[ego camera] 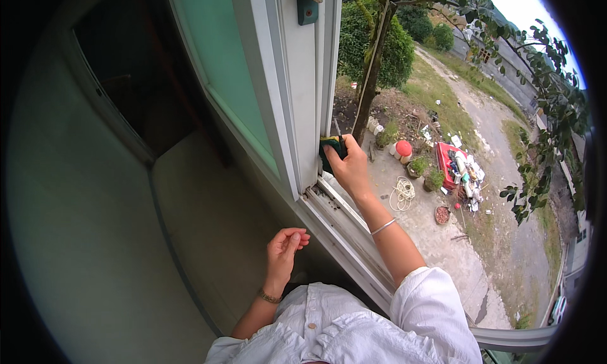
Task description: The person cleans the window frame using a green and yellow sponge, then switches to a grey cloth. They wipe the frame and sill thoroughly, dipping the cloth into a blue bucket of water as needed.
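My right hand [350, 167] reaches through the open window and grips a green and yellow scouring sponge [327, 150], pressed to the outer side of the white window frame [306, 89]. A thin tool with a dark handle [341, 143], possibly a screwdriver, shows between the fingers of that same hand. My left hand [284, 250] hovers on the room side of the sill, its fingers loosely curled and nothing visible in them. Between the two hands runs the window track [339, 221], with dark dirt [329, 198] gathered at its inner corner.
A sash with greenish glass [223, 74] stands left of the frame, below a dark latch [308, 6]. Far beneath the window lies a yard with a tree trunk [379, 55], potted plants [434, 179], a coiled hose [403, 193] and a red container heaped with rubbish [448, 157].
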Demonstrator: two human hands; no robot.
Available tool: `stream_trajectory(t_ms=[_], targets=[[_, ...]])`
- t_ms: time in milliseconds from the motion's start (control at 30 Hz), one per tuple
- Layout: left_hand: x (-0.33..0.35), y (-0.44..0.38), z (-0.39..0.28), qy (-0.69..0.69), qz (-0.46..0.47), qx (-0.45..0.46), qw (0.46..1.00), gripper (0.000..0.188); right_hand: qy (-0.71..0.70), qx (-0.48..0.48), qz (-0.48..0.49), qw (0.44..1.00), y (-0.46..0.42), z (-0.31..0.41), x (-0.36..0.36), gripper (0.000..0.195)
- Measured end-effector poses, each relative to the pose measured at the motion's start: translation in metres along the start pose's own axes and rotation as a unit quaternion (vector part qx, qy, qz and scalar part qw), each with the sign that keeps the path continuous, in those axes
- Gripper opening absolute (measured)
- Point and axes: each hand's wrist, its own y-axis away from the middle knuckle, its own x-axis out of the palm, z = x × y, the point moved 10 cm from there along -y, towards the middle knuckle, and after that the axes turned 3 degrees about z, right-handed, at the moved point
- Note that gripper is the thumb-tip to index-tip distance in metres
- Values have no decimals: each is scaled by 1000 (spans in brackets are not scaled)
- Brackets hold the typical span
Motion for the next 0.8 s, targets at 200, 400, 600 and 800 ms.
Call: stream_trajectory(t_ms=[200, 400, 600, 800], targets=[[3, -6, 7, -20, 1, 1, 1000, 21, 31, 31, -41, 998, 3, -27, 15, 23], [25, -7, 2, -13, 39, -3, 999, 21, 124, 103, 86, 983, 26, -97, 20, 24], [2, -2, 13, -30, 9, -13, 999, 21, 42, -190, -12, 981, 41, 31, -4, 25], [13, -5, 14, -25, 33, -13, 999, 21, 164, -340, 142, 915, 56, 24, 46, 33]])
